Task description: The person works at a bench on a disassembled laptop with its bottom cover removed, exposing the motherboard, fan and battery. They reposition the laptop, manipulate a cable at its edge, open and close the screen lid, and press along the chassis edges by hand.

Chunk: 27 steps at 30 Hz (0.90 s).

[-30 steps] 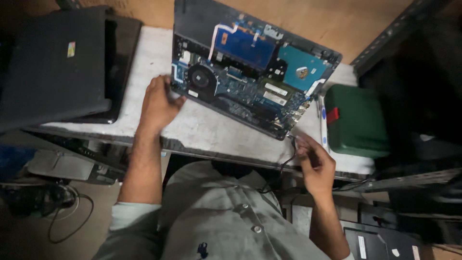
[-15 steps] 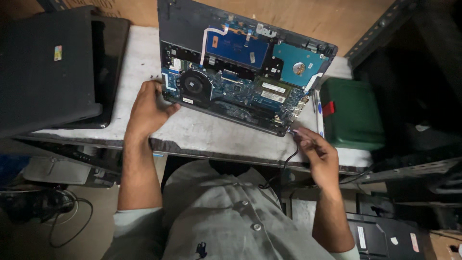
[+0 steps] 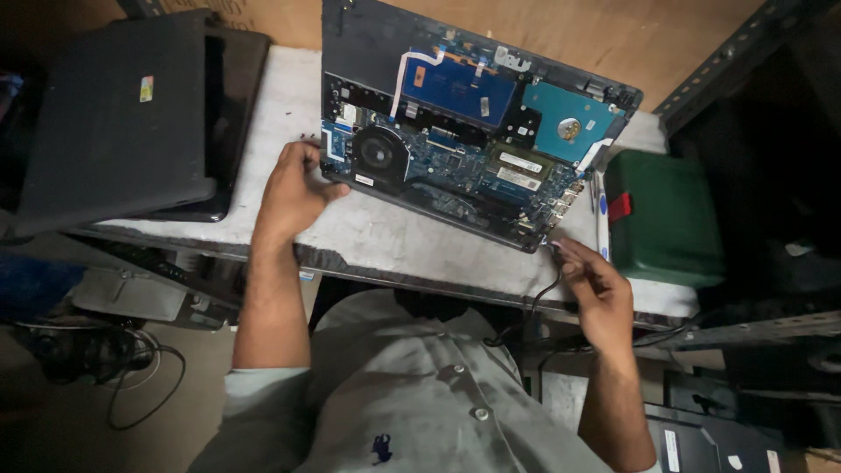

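Lying at far left on the pale worktop: a stack of closed black laptops, one with a small sticker. Just right of them, left hand, fingers curled, gripping the near left corner of the opened laptop. That laptop sits tilted at the worktop's centre, bottom cover off; round fan near the held corner, blue battery above, drive at upper right. Right hand, fingers pinched closed on a black cable at the laptop's near right corner. Green box with a red catch stands just beside, further right.
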Each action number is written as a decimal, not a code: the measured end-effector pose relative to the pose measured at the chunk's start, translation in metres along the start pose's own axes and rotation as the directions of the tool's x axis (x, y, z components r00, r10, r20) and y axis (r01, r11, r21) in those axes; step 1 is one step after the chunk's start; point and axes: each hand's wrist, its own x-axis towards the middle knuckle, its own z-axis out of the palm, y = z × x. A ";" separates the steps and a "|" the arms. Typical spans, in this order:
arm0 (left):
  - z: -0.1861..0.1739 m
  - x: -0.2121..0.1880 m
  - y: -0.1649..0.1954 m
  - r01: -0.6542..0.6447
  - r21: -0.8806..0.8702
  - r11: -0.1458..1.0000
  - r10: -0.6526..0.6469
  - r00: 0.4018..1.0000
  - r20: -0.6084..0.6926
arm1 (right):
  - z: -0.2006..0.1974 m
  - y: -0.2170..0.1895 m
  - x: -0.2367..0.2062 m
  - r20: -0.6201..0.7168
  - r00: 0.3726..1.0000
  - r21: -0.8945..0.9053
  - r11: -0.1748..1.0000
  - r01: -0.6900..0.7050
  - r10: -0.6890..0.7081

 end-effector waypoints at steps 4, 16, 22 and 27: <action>0.003 0.002 -0.002 0.041 -0.099 0.994 -0.043 0.999 -0.015 | -0.001 0.001 -0.001 -0.004 1.000 -0.087 0.996 -0.012 0.011; 0.024 0.003 -0.009 0.058 -0.183 0.981 -0.086 0.985 -0.147 | -0.012 -0.010 -0.006 0.125 0.992 -0.176 0.984 0.035 -0.013; 0.034 0.002 -0.003 0.111 -0.111 0.988 -0.129 0.975 -0.180 | -0.012 -0.015 -0.009 0.229 0.973 -0.118 0.991 0.063 -0.035; 0.042 0.001 0.004 0.042 -0.101 0.994 -0.063 0.975 -0.213 | -0.016 -0.012 -0.014 0.281 0.957 -0.143 0.983 0.117 -0.073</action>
